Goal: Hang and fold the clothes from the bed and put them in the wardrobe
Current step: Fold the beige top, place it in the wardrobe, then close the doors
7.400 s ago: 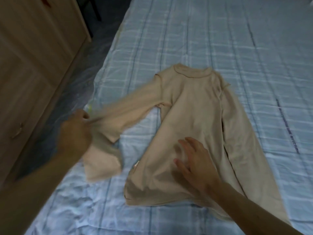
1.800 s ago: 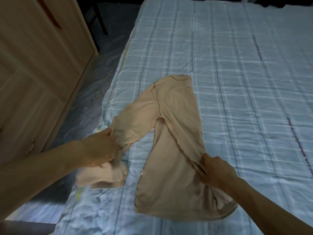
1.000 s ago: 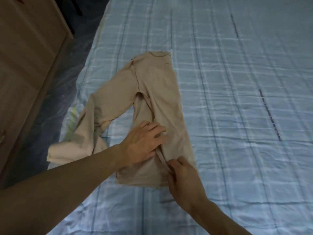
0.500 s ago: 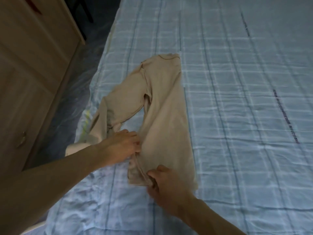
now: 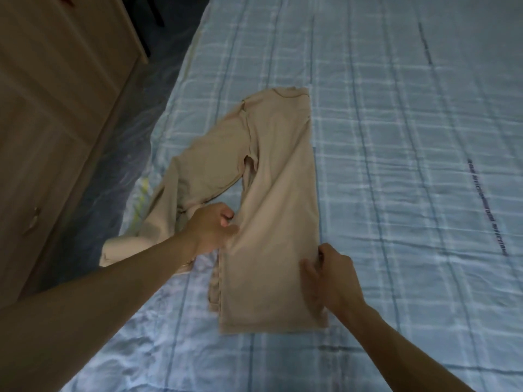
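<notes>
A beige long-sleeved top (image 5: 278,199) lies on the bed (image 5: 396,137), folded in half lengthwise, collar at the far end. Its sleeves trail left and hang over the bed's edge. My left hand (image 5: 213,230) pinches the left edge of the folded body near the middle. My right hand (image 5: 329,274) grips the right edge of the body, thumb on top, close to the hem.
The bed carries a light blue checked sheet. A wooden wardrobe (image 5: 56,108) stands at the left, its doors closed. A strip of dark floor (image 5: 121,137) covered with shiny plastic runs between wardrobe and bed.
My right hand has moved from the hem's left corner to the right edge. My left hand has shifted onto the body's left edge. The folded body now lies flatter and straighter.
</notes>
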Action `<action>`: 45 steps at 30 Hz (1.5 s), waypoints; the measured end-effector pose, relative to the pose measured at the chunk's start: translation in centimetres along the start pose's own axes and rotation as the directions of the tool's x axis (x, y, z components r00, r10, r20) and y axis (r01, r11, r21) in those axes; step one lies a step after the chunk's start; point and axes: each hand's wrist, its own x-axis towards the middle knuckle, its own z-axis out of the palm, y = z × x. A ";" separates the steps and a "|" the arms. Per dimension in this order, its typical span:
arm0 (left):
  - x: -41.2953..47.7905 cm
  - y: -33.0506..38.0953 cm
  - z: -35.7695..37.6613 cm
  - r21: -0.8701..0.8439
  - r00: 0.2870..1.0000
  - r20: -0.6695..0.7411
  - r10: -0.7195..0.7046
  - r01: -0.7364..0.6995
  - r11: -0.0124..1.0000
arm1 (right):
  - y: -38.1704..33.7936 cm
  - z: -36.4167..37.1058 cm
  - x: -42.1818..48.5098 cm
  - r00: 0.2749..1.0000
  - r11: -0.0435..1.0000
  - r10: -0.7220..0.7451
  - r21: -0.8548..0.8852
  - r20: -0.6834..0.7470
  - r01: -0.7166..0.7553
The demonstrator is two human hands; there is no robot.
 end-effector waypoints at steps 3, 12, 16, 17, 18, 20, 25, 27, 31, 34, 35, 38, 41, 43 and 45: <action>-0.2 0.8 0.8 0.062 0.999 0.001 0.037 -0.037 0.997 | 0.3 0.4 0.0 0.996 0.996 -0.032 0.081 -0.081 0.038; 2.5 4.0 0.9 -0.050 0.976 -0.201 0.077 -0.089 0.995 | 8.2 -4.3 -1.7 0.983 0.997 0.070 0.056 -0.172 -0.061; 3.6 5.4 1.7 0.095 0.938 -0.222 0.264 -0.249 0.964 | 11.6 -6.6 -2.5 0.981 0.993 0.115 0.017 -0.158 -0.113; 3.8 5.8 2.1 0.139 0.925 -0.231 0.301 -0.274 0.951 | 12.1 -6.7 -2.6 0.981 0.992 0.127 0.015 -0.148 -0.126; 3.9 6.1 2.5 0.191 0.907 -0.254 0.337 -0.294 0.936 | 12.4 -6.8 -2.5 0.982 0.991 0.133 0.012 -0.136 -0.133; 4.0 6.5 3.2 0.347 0.845 -0.286 0.452 -0.348 0.871 | 12.5 -7.0 -2.2 0.984 0.991 0.134 0.012 -0.116 -0.133; 5.3 7.2 4.3 0.716 0.680 -0.022 0.733 -0.501 0.487 | 12.1 -7.3 -1.9 0.984 0.987 0.148 0.074 -0.101 -0.140; 5.8 7.4 4.6 0.747 0.606 0.060 0.793 -0.555 0.367 | 12.1 -7.2 -2.1 0.987 0.990 0.132 0.065 -0.094 -0.126; 6.0 7.3 4.7 0.778 0.489 0.168 0.856 -0.599 0.189 | 12.4 -7.1 -2.0 0.988 0.991 0.122 0.073 -0.090 -0.116; 6.2 6.8 3.3 0.795 0.459 0.186 0.868 -0.589 0.141 | 13.0 -6.9 -2.2 0.990 0.991 0.106 0.089 -0.094 -0.097; 6.4 6.6 2.6 0.809 0.495 0.156 0.855 -0.560 0.177 | 13.2 -6.9 -2.3 0.991 0.992 0.098 0.088 -0.091 -0.090; 6.6 6.5 1.6 0.799 0.656 0.023 0.755 -0.466 0.381 | 13.4 -6.8 -2.4 0.993 0.991 0.098 0.098 -0.066 -0.091; 5.0 6.3 3.2 0.762 0.669 0.040 0.742 -0.501 0.411 | 13.1 -6.7 -2.6 0.992 0.989 0.114 0.098 -0.047 -0.109; 3.1 6.3 4.4 0.726 0.621 0.057 0.782 -0.563 0.394 | 13.0 -6.7 -3.3 0.993 0.990 0.109 0.097 -0.039 -0.105; 0.6 6.4 5.6 0.665 0.574 0.054 0.817 -0.631 0.399 | 13.0 -6.9 -4.2 0.995 0.990 0.096 0.106 -0.028 -0.093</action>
